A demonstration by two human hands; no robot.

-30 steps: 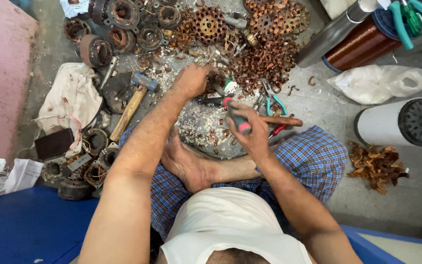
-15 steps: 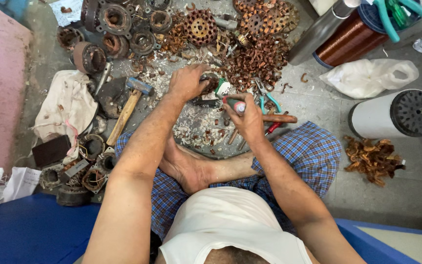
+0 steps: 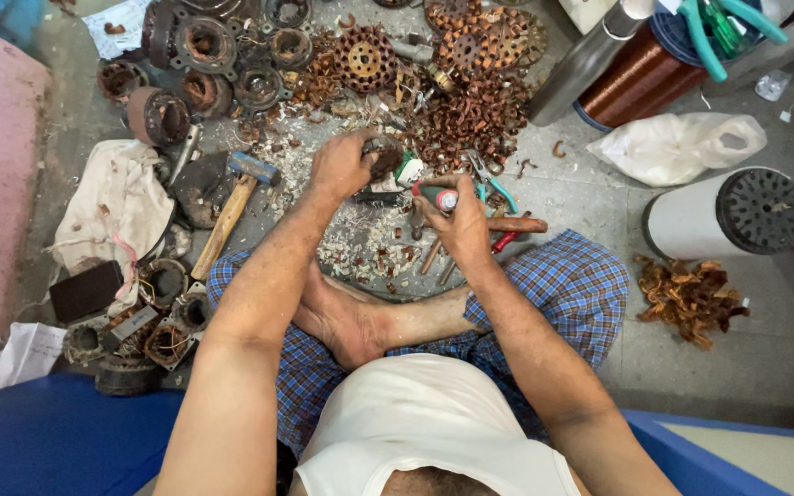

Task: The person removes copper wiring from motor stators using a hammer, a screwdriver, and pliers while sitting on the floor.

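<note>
Both hands shifted upward; left hand point(image 3: 342, 165) grips stator point(image 3: 384, 154).

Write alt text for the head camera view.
A person sitting cross-legged on a concrete floor grips a small dark metal part in the left hand and a red-handled tool in the right hand. Around them lie a hammer, motor housings and copper scraps.
</note>
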